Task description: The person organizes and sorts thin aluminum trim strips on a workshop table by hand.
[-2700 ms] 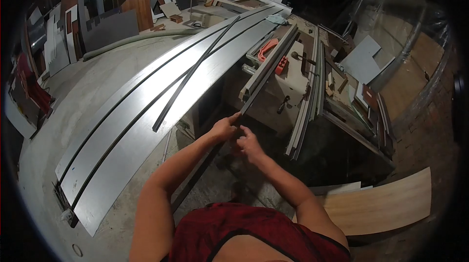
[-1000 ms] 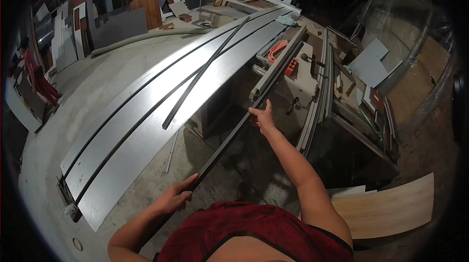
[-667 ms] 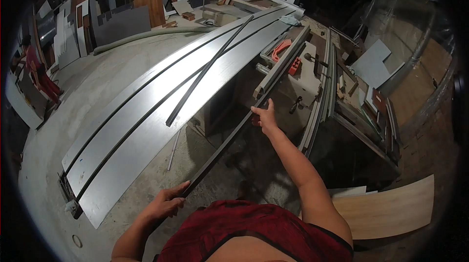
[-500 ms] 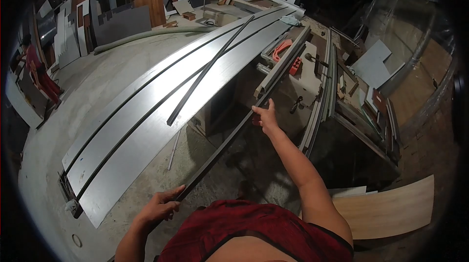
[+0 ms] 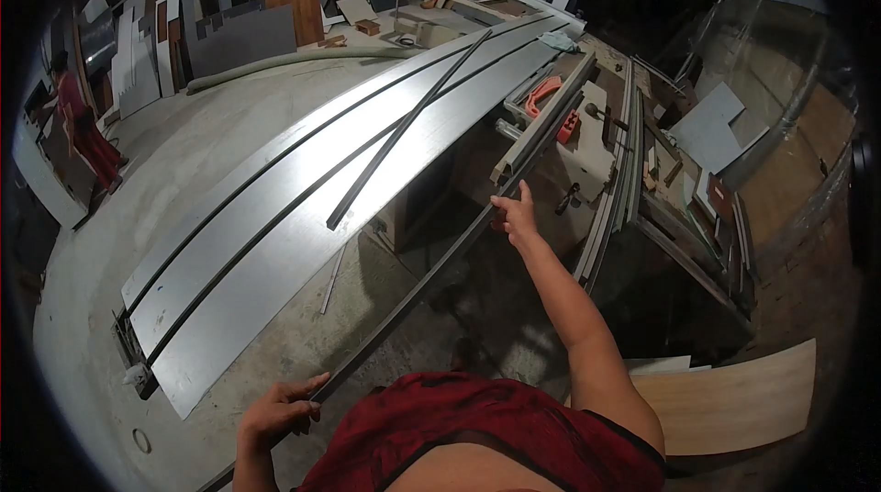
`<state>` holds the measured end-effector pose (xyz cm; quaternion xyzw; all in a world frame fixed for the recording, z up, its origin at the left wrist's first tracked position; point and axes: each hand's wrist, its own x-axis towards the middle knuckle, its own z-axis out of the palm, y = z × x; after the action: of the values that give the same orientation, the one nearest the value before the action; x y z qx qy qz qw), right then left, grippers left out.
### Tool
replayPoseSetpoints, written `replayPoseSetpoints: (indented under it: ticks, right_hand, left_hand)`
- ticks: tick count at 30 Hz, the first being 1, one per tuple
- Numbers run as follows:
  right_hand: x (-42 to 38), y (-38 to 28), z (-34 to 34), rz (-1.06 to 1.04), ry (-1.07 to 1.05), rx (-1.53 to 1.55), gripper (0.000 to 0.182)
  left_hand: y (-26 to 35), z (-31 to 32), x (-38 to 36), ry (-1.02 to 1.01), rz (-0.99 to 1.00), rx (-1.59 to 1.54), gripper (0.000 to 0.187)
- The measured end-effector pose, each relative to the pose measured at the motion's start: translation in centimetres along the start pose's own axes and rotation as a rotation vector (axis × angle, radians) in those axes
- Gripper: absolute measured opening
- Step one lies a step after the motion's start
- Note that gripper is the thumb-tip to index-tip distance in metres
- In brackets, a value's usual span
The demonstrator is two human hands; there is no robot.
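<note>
A long, dark, narrow metal bar (image 5: 411,297) runs diagonally in front of my body, from lower left up toward the workbench. My left hand (image 5: 278,411) is closed around its near part, index finger stretched along it. Farther up, my right hand (image 5: 517,215) grips the bar with thumb and fingers, close to the bench end. Part of the left fingers is hidden by the hand itself. A second dark bar (image 5: 404,132) lies slantwise on the long metal-topped table (image 5: 239,308), which has two dark lengthwise strips.
The workbench to the right holds a red-orange tool (image 5: 543,95), a red clamp-like piece (image 5: 569,127) and long profiles. Wooden panel (image 5: 734,400) lies low at right. Boards (image 5: 243,44) lean at the back. Another person (image 5: 81,125) stands far left. A ring (image 5: 141,441) lies on the floor.
My left hand has shifted down and left, toward my body. My right hand still holds the bar near the bench. The whole view has moved slightly.
</note>
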<state>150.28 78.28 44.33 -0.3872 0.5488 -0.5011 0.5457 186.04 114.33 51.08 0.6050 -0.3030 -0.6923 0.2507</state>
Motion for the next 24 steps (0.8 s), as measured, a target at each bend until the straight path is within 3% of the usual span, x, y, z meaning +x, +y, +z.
replayPoseSetpoints:
  ticks: [15,24]
  right_hand:
    - [-2.6,0.1,1.9,0.015,-0.046,0.076,0.103]
    - [-2.5,-0.9,2.3,-0.017,0.006,-0.036,0.099]
  left_hand:
    - [-2.7,-3.2,-3.0,0.063,-0.009,0.062,0.053]
    - [-4.0,-4.8,-5.3,0.11,-0.041,0.048,0.051]
